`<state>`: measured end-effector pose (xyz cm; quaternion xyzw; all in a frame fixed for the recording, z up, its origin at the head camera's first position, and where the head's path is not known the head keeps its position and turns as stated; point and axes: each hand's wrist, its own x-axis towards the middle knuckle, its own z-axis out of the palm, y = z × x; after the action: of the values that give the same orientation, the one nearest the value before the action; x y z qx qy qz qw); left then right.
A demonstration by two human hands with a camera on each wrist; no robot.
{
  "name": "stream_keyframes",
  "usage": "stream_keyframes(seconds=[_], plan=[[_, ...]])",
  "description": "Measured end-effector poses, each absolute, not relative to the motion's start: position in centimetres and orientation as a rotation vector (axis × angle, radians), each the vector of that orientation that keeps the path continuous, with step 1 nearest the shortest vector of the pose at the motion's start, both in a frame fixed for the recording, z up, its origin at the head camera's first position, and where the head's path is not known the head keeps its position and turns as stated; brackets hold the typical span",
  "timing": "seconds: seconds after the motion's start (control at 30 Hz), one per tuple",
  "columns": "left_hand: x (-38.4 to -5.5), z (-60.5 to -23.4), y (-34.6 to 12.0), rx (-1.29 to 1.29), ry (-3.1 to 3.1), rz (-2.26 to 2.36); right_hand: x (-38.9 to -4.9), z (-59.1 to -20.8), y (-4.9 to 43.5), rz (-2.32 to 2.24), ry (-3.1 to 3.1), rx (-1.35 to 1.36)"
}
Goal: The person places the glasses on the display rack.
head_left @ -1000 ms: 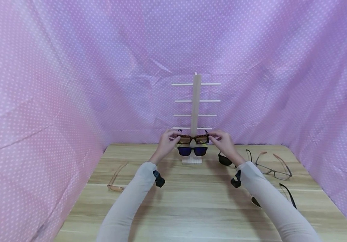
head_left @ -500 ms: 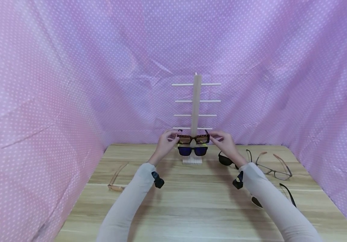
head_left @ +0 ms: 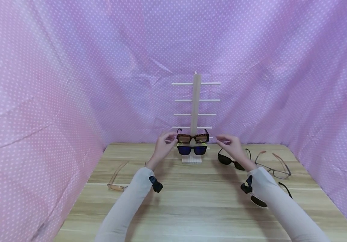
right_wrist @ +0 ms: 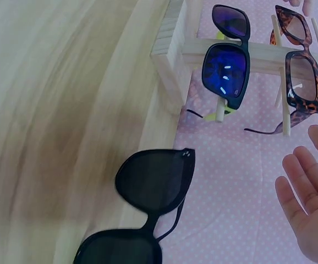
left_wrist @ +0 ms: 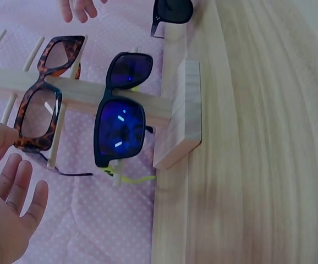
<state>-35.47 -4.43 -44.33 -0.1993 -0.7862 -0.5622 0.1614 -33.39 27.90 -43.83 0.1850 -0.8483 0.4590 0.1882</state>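
Note:
Tortoiseshell sunglasses (head_left: 192, 138) sit on a lower peg of the wooden display stand (head_left: 196, 101), with the blue-lensed sunglasses (head_left: 192, 150) just below them. My left hand (head_left: 163, 145) is at their left edge; in the left wrist view the thumb meets the frame's corner, and the other visible fingers are loosely spread. Whether the hidden index finger bears on the temple cannot be told. My right hand (head_left: 231, 145) is off the right edge with a visible gap, its fingers loosely extended in the right wrist view (right_wrist: 313, 203), holding nothing.
Black sunglasses (head_left: 229, 160), clear-lensed glasses (head_left: 280, 174) and dark-lensed sunglasses (head_left: 258, 201) partly under the right sleeve lie on the wooden table (head_left: 185, 208). Peach-framed glasses (head_left: 116, 187) lie at left. Bare pegs (head_left: 211, 100) project from the upper stand; a polka-dot cloth (head_left: 131, 50) hangs behind.
My right hand has let go of the tortoiseshell sunglasses and moved right. The left hand has drawn back slightly to the left. The tortoiseshell sunglasses stay on the stand.

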Motion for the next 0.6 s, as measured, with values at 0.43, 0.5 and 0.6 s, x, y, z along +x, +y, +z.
stream_keyframes(seconds=[0.43, 0.5, 0.6], plan=[[-33.6, -44.4, -1.8, -0.700, -2.185, -1.637, -31.7, -44.6, 31.4, 1.234, -2.402, 0.533], [-33.3, -44.4, -1.3, -0.747, -2.177, -1.645, -31.5, -44.7, 32.0, 1.229, -2.412, 0.526], [-32.9, -44.8, -0.4, -0.809, -2.184, -1.660, -31.1, -44.9, 33.0, 1.215, -2.432, 0.527]])
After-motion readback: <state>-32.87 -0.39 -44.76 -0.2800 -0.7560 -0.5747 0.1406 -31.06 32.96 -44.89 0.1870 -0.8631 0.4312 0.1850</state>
